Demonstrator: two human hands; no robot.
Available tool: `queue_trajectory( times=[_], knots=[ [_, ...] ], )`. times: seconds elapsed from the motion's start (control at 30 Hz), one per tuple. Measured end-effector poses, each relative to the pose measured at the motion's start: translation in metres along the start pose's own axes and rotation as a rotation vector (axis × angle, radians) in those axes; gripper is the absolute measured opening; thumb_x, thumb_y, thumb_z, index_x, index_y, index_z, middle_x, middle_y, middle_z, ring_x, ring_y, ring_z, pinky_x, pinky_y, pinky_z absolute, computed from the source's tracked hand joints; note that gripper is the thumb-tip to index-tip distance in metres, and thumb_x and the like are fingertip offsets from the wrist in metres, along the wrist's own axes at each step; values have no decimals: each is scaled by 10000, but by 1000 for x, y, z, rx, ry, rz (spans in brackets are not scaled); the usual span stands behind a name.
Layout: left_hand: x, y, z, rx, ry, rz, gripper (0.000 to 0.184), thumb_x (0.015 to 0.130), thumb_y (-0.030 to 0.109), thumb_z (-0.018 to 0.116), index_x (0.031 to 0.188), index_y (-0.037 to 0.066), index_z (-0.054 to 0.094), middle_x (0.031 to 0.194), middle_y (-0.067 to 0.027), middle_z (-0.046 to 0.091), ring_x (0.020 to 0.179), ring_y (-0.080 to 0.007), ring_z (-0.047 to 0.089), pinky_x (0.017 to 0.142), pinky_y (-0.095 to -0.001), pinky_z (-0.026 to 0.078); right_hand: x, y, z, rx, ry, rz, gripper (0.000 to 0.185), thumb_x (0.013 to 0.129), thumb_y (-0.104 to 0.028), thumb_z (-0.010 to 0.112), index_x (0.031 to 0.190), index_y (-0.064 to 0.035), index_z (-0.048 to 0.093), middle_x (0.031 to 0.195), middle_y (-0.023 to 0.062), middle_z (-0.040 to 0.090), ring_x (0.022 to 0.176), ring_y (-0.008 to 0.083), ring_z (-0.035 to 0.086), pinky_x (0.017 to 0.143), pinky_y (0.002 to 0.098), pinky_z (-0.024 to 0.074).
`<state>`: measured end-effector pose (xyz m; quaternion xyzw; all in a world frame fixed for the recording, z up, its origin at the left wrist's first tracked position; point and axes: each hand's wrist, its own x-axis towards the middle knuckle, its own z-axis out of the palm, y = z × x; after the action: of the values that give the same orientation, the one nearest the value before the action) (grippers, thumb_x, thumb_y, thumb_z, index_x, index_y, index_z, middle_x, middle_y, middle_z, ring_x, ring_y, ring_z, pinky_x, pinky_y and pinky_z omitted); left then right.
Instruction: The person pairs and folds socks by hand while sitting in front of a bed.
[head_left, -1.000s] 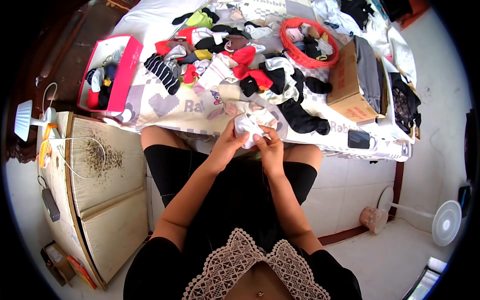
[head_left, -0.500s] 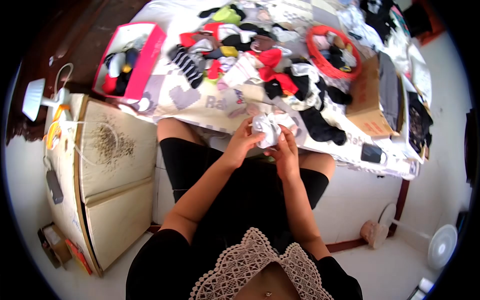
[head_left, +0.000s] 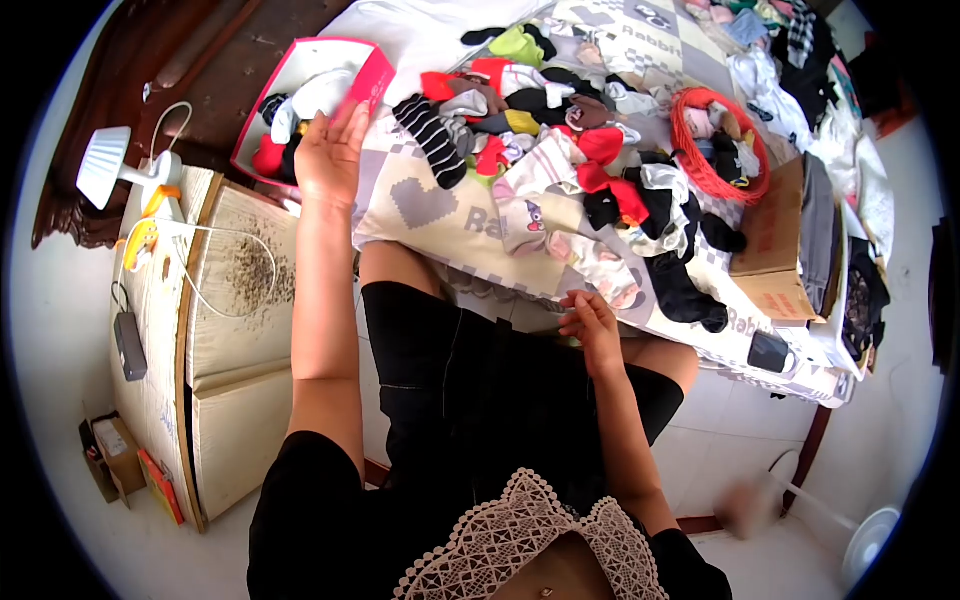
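My left hand [head_left: 333, 155] reaches over the near edge of a pink box [head_left: 376, 75] with a white inside, its fingers spread and slightly blurred. Just beyond the fingertips, a balled white sock [head_left: 325, 92] is in the box, apart from the hand as far as I can see. Other rolled socks lie in the box, including a red one [head_left: 268, 157]. My right hand [head_left: 592, 328] hovers over my lap near the bed's edge, fingers loosely bent and apart, holding nothing visible. Nearest to it lies a pale patterned sock [head_left: 605, 268].
Loose socks spread across the bed, among them a striped sock [head_left: 430, 140] and a black sock [head_left: 685, 290]. A red basket [head_left: 690, 165] holds more socks, beside a cardboard box [head_left: 770, 230]. A lamp [head_left: 105, 165] stands on the cabinet [head_left: 240, 340] at left.
My left hand has moved from my lap to the pink box, and the white sock has left my hands and is now in the box. My right hand has drawn slightly downward. The view has shifted.
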<state>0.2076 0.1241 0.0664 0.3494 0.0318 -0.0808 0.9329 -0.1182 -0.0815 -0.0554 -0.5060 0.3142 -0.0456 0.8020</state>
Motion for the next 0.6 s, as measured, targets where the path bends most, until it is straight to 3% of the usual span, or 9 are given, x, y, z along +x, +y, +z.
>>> queue_trajectory(
  times=[0.13, 0.2, 0.27, 0.33, 0.37, 0.43, 0.53, 0.57, 0.6],
  knots=[
    [-5, -37, -3, 423, -114, 53, 289, 881, 79, 495, 1131, -59, 453, 1073, -205, 530, 905, -247, 583, 795, -310, 510, 9, 2, 5, -50, 8, -9, 232, 890, -233, 547, 1023, -44, 575, 907, 32, 601, 728, 99, 555, 623, 227, 455],
    [-13, -72, -18, 709, -233, -152, 258, 865, 101, 533, 1103, 1, 530, 1014, -99, 582, 885, -171, 578, 755, -279, 489, 23, 10, -5, -114, 35, -47, 214, 887, -209, 553, 1009, -36, 581, 885, 29, 602, 719, 98, 556, 619, 224, 454],
    [-16, -118, -42, 977, -483, -136, 208, 822, 79, 570, 1024, 33, 596, 983, -101, 600, 880, -186, 585, 763, -292, 485, 39, 15, -19, -179, 63, -88, 195, 884, -186, 558, 996, -29, 587, 863, 26, 603, 711, 96, 556, 615, 221, 453],
    [-27, -152, -45, 1435, -653, 281, 237, 780, 59, 589, 1015, 48, 619, 1018, -126, 595, 890, -250, 584, 806, -318, 476, 57, 19, -36, -176, 168, -237, 162, 883, -150, 559, 969, -19, 599, 833, 17, 602, 708, 88, 555, 606, 212, 454],
    [-27, -165, -45, 1435, -654, 287, 237, 780, 59, 589, 1015, 48, 619, 1018, -126, 595, 890, -250, 584, 806, -318, 476, 66, 24, -46, -157, 211, -259, 147, 884, -138, 554, 960, -22, 604, 825, 13, 602, 715, 81, 555, 605, 210, 457],
    [-23, -186, -51, 1777, -564, 770, 296, 757, 62, 596, 1051, 71, 623, 1076, -147, 580, 922, -315, 567, 864, -347, 450, 74, 25, -57, -174, 262, -231, 154, 881, -142, 558, 968, -26, 609, 813, 12, 604, 708, 73, 555, 580, 202, 457],
    [-13, -197, -51, 1775, -514, 583, 319, 747, 79, 609, 1065, 81, 630, 1136, -168, 555, 970, -348, 547, 909, -380, 421, 77, 22, -68, -150, 254, -166, 161, 880, -145, 560, 978, -27, 610, 802, 13, 608, 680, 71, 559, 548, 198, 459],
    [-8, -197, -50, 1655, -502, 459, 278, 793, 106, 602, 1066, 62, 630, 1128, -137, 573, 993, -265, 562, 887, -339, 436, 77, 21, -71, -128, 241, -133, 166, 880, -147, 559, 983, -28, 610, 795, 13, 610, 663, 70, 562, 529, 197, 459],
    [-5, -192, -43, 1660, -514, 464, 278, 793, 106, 602, 1066, 62, 630, 1128, -137, 573, 993, -265, 562, 887, -339, 436, 77, 20, -71, -115, 246, -136, 166, 880, -147, 559, 983, -28, 610, 795, 13, 610, 663, 70, 562, 529, 197, 459]
  ],
)
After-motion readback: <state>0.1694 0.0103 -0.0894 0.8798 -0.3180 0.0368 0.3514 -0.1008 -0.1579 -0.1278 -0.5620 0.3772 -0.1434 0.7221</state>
